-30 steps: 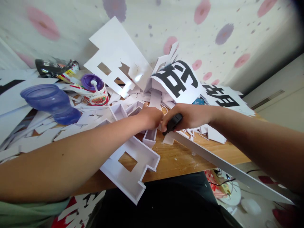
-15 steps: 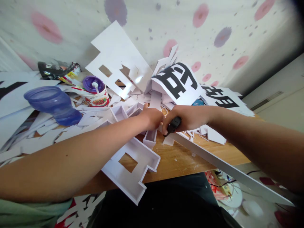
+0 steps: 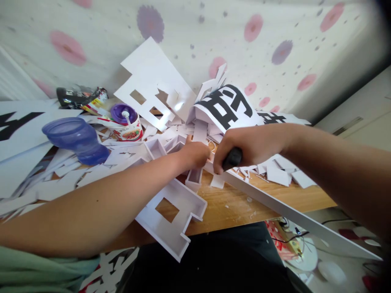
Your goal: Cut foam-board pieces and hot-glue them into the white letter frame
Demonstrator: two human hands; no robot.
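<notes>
Here, right hand (image 3: pixel 244 144) around smooth black handle (image 3: pixel 232 158) above flat white strip (image 3: pixel 290 213).

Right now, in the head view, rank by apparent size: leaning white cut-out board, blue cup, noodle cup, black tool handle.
1. leaning white cut-out board
2. blue cup
3. noodle cup, farther back, so this gap is unsure
4. black tool handle, mostly hidden in the right hand

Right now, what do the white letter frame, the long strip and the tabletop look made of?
White letter frame: likely foam board or thin PVC sheet, matte, thick cut edges, upright side walls. Long strip: same white sheet, it seems; stays straight overhanging the tabletop. Tabletop: wood or wood-look laminate; grain shows, scuffed.
</notes>
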